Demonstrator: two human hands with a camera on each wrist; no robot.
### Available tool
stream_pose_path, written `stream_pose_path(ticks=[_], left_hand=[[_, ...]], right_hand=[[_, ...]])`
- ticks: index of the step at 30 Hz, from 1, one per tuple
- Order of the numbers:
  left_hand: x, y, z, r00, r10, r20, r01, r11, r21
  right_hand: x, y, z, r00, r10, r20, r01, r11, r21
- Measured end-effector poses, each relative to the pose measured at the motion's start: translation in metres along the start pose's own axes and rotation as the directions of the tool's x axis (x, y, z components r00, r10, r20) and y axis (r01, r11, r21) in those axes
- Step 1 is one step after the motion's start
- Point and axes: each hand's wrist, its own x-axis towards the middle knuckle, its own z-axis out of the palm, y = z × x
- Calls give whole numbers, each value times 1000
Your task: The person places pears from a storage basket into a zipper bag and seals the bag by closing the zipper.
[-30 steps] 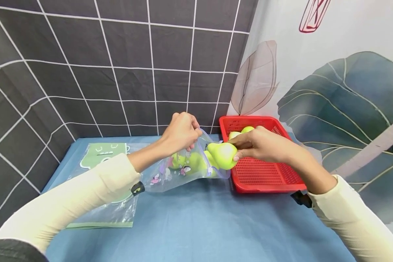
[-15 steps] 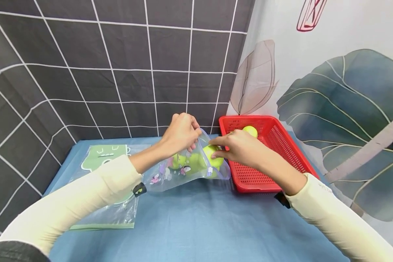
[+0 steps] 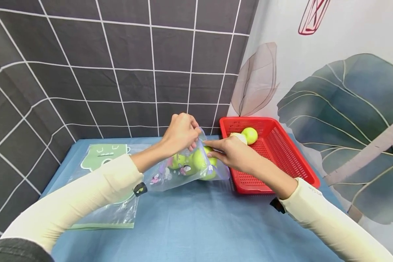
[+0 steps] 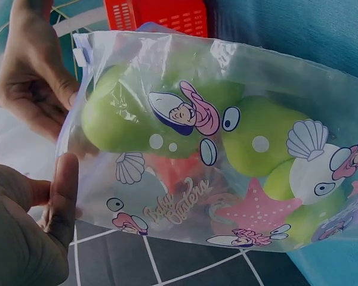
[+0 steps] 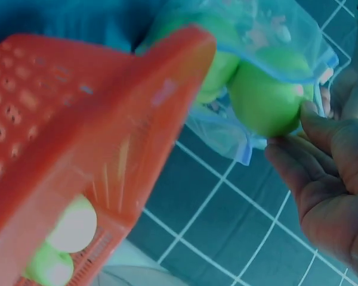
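A clear slider zip bag with sea-creature prints and a lilac rim lies on its side, holding several green fruits. My left hand pinches the upper edge of its mouth; in the left wrist view that thumb and the fingers of the left hand hold the rim. At the mouth, my right hand has its thumb and fingertips on the rounded end of a green pear. In the left wrist view, the pear lies just inside the plastic, and the right fingers reach behind the rim.
A red plastic basket stands right of the bag, with a yellow-green fruit and a paler fruit in its back left corner. A flat clear bag with a green print lies at left on the blue tablecloth.
The right hand has carried the pear leftward from over the basket's edge into the bag's mouth. The left hand keeps its place on the rim.
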Motion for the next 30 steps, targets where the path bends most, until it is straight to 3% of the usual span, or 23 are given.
stream_pose_path(ticks=[6, 12, 16, 20, 23, 27, 30], left_hand=[[0, -4, -1, 1000, -6, -5, 6, 1000, -11], [1, -5, -1, 1000, 1, -8, -1, 1000, -15], [1, -4, -2, 1000, -2, -11, 2, 1000, -19], [1, -5, -3, 1000, -7, -14, 7, 1000, -13], [1, -6, -3, 1000, -1, -22, 1, 1000, 8], [4, -6, -4, 999, 22, -33, -20, 999, 41], [5, -5, -4, 999, 34, -36, -31, 997, 75]], right_hand=[[-1, -8, 7, 1000, -9, -1, 9, 1000, 29], [-6, -7, 7, 999, 24, 43, -32, 978, 207], [-11, -4, 5, 994, 81, 77, -100, 953, 285], [-21, -8, 0, 983, 180, 25, -180, 938, 297], [-33, -17, -3, 959, 284, 2, -264, 889, 375], [-44, -33, -5, 904, 412, 117, -414, 773, 480], [-44, -41, 2, 865, 458, 203, -499, 751, 432]])
